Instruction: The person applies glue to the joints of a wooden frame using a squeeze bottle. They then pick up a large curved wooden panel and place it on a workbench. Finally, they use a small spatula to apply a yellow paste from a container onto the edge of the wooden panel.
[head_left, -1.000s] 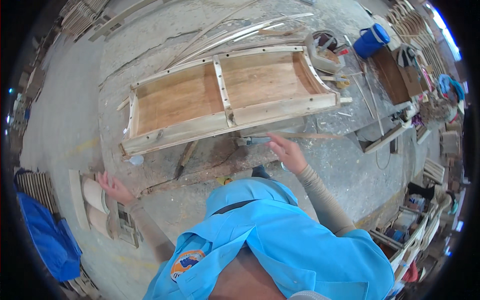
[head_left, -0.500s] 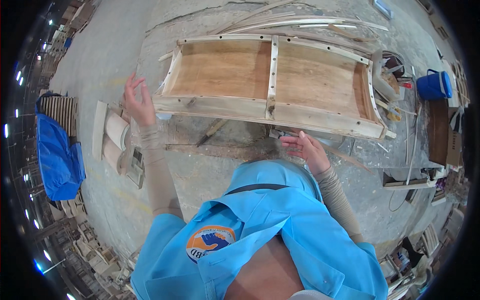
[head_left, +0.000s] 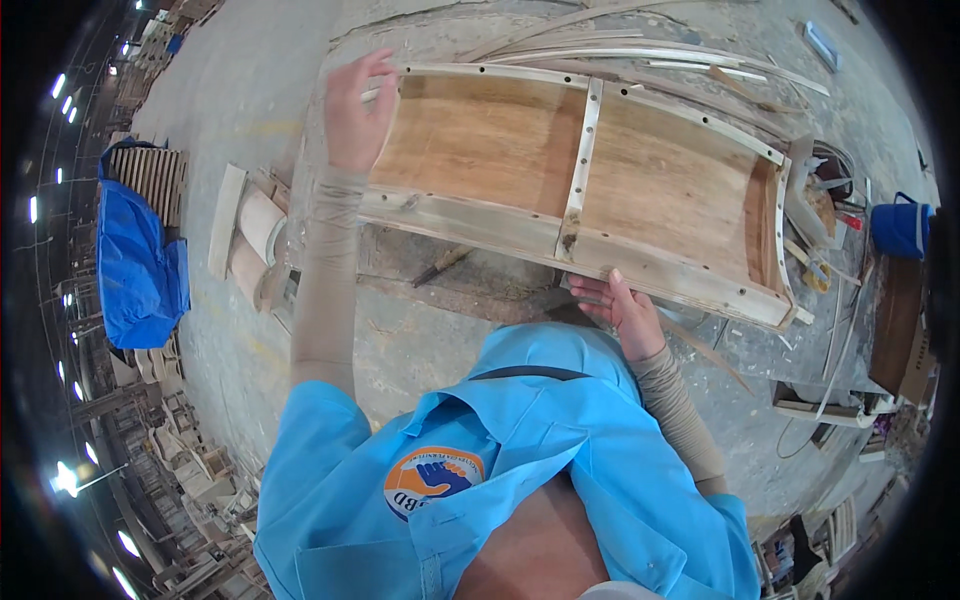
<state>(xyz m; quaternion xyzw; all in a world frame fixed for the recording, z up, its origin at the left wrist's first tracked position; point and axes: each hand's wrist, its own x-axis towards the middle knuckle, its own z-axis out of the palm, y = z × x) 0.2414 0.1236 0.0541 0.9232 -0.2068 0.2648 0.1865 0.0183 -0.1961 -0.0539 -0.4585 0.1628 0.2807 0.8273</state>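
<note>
A long wooden panel frame [head_left: 470, 218] with curved rails, a plywood backing and a middle crosspiece lies raised before me, tilted down to the right. Dark holes dot its rails. My left hand [head_left: 358, 118] is at its far left corner, fingers loosely bent and apart; whether they touch the wood is hard to make out. At the near edge, right of the crosspiece, my right hand [head_left: 628, 318] pinches the frame, thumb on top and fingers below. Under the frame, a dark tool with a wooden handle [head_left: 442, 266] lies on the worn surface.
Curved wooden pieces [head_left: 258, 228] sit to the left, beyond them a blue tarp [head_left: 140, 270] near stacked slats. Long thin strips [head_left: 660, 52] lie behind the frame. At right are a blue bucket [head_left: 900, 228], a cardboard box [head_left: 898, 335] and scattered scraps.
My left hand has moved forward and right to the frame's far left corner. My right hand has come up against the near edge. The view has shifted, so the frame sits farther right.
</note>
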